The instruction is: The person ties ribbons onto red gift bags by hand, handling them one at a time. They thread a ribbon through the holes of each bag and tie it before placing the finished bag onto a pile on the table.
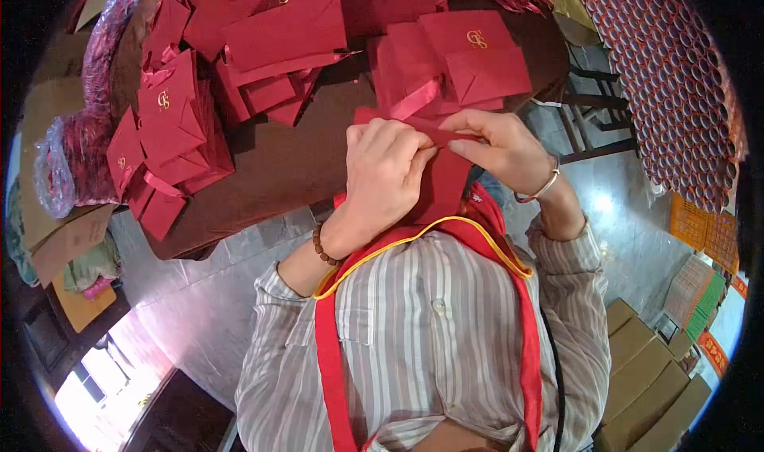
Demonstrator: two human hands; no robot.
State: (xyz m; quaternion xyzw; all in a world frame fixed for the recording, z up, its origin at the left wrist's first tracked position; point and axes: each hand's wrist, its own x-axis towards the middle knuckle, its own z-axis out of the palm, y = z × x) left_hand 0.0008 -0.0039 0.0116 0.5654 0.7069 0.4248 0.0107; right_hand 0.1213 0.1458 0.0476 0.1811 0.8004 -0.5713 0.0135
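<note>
From where I stand, both hands grasp a red bag at the table's near edge: the left hand curls over it, hiding its own fingertips, and the right hand pinches its upper fold. The apron meets its lower end; I can't make out its base.

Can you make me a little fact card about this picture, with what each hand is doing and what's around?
Left hand: fingers curled on a red piece
Left wrist: brown beaded bracelet
Right hand: thumb and fingers pinching the same piece near its upper edge
Right wrist: light bangle
Table: covered in dark brown
On the table: stacks of red bags, several with gold letters
Picture's far left: plastic-wrapped bundle
Picture's lower right: cardboard boxes
</note>
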